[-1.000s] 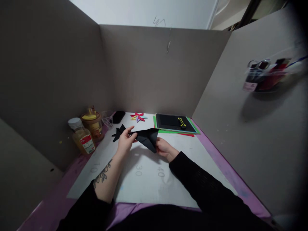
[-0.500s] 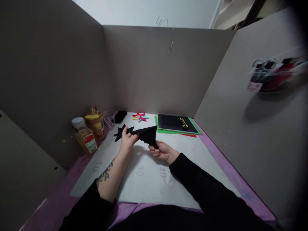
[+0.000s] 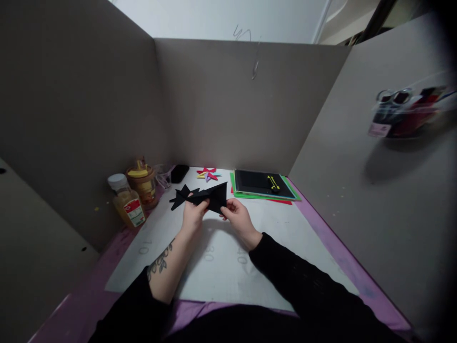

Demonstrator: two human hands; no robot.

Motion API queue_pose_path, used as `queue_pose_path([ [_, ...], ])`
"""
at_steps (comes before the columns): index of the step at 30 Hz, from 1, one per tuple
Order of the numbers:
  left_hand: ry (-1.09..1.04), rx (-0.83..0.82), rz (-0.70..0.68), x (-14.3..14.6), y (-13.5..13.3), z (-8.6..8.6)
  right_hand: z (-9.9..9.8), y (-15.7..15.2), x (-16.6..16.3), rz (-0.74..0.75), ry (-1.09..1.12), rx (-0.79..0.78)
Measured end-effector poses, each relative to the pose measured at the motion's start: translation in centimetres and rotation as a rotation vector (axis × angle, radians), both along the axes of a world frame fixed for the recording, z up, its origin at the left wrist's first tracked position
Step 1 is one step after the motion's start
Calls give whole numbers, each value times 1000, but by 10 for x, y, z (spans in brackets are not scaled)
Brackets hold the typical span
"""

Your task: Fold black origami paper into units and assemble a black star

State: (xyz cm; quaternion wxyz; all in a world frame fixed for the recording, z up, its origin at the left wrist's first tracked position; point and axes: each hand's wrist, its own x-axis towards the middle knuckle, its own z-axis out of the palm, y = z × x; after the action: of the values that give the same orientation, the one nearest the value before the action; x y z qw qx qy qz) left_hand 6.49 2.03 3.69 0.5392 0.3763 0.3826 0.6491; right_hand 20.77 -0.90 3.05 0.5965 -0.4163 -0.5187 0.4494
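1. Compared with the earlier frame, the right hand [image 3: 239, 216] is placed higher and closer to the left hand [image 3: 193, 214].
2. The folded black paper [image 3: 216, 197] is pinched by both hands; its layers are best kept aligned so that creases are not skewed.
3. It is held above the white sheet [image 3: 228, 281], at the left hand's two o'clock and the right's ten.

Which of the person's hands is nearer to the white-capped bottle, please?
Left: the left hand is to the right of the bottle, holding folded black paper; the right hand is farther right, at the paper's edge.
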Motion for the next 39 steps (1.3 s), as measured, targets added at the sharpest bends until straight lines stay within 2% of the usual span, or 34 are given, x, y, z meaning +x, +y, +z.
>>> queue_pose_path([
  [3,-11,28,-144,11,-9,-1,0,-5,-2,-75,-144,99],
  [6,21,15,-130,14,-11,-3,3,-10,0,-195,-246,170],
  [8,47,7,-112,13,-9,-5,7,-12,2,-223,-272,196],
  [16,45,37,-104,11,-8,-7,9,-14,3,-60,-232,239],
  [18,69,21,-88,12,-7,-9,5,-10,2,-19,-150,181],
  [24,222,1,-26,12,-10,-7,-7,2,-3,182,245,-163],
  [28,295,16,10,12,-16,2,-11,3,-2,260,323,-318],
  [33,287,1,-40,12,-15,1,-12,3,-1,272,282,-333],
  [39,307,-21,-95,8,-7,-10,-13,6,-1,162,250,-330],
])
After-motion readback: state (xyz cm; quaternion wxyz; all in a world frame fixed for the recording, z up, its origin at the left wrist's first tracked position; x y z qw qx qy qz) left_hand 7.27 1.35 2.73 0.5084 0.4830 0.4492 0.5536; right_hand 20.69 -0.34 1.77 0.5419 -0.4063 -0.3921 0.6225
